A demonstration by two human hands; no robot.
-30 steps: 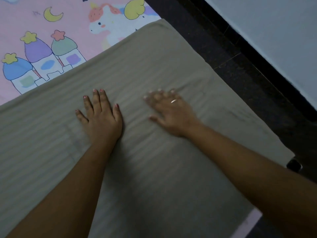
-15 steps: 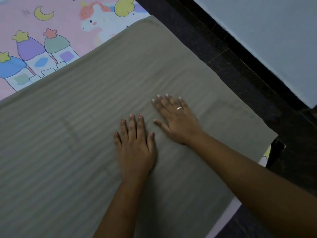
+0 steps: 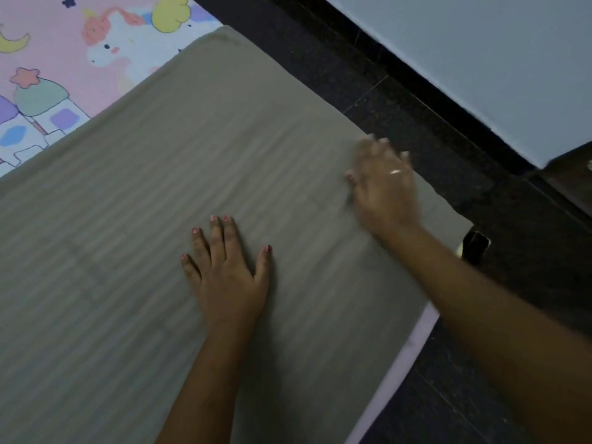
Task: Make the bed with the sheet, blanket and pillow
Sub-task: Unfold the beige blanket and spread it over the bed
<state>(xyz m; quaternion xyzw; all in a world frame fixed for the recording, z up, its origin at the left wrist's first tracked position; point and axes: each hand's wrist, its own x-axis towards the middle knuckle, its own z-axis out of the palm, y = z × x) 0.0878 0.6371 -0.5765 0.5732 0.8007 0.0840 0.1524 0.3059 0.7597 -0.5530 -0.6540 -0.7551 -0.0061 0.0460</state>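
A grey striped blanket [image 3: 198,193] covers a pink cartoon sheet [image 3: 64,59]. The left hand [image 3: 227,277] presses flat mid-blanket; the right hand [image 3: 384,187], blurred but open, lies near the blanket's edge. A hard push could slide the blanket crooked.

Head cam, one view only, looking down from up close.

It sits on the person's head, faces fwd and down over both arms at the blanket [image 3: 198,174], w/ the dark floor [image 3: 432,129] on the right side.
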